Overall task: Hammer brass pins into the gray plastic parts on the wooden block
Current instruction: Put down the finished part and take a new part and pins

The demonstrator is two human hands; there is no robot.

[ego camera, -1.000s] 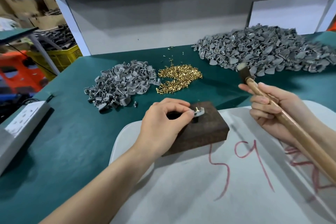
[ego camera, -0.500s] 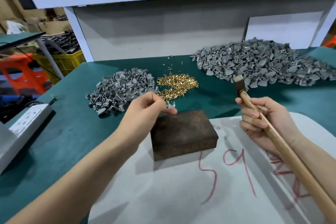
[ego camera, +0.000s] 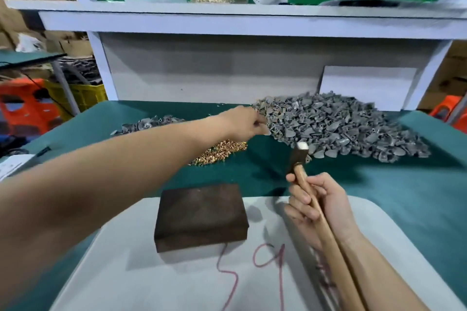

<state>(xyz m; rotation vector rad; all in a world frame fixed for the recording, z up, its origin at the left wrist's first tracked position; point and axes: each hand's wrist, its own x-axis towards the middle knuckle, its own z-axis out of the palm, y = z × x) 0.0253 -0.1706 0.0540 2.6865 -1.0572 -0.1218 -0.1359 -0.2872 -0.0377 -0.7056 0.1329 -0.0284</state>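
Observation:
The dark wooden block [ego camera: 199, 214] lies on a white board [ego camera: 151, 280] with nothing on its top. My left hand [ego camera: 246, 122] reaches far across to the left edge of the large pile of gray plastic parts [ego camera: 348, 131], fingers curled down. Blur hides whether it still pinches a part. My right hand [ego camera: 318, 201] grips the wooden handle of the hammer [ego camera: 300, 156], right of the block, head pointing up and away. Brass pins [ego camera: 222, 151] lie in a heap under my left forearm.
A smaller heap of gray parts [ego camera: 149, 125] sits at the back left on the green table [ego camera: 404, 197]. A white power strip [ego camera: 12, 165] lies at the left edge. Bags rest on the white shelf [ego camera: 227, 7] above. Red marks cross the board.
My left hand lifted the gray part with its pin off the block and swung it up and right to the large pile. The view tilted upward. The hammer stayed raised beside the block.

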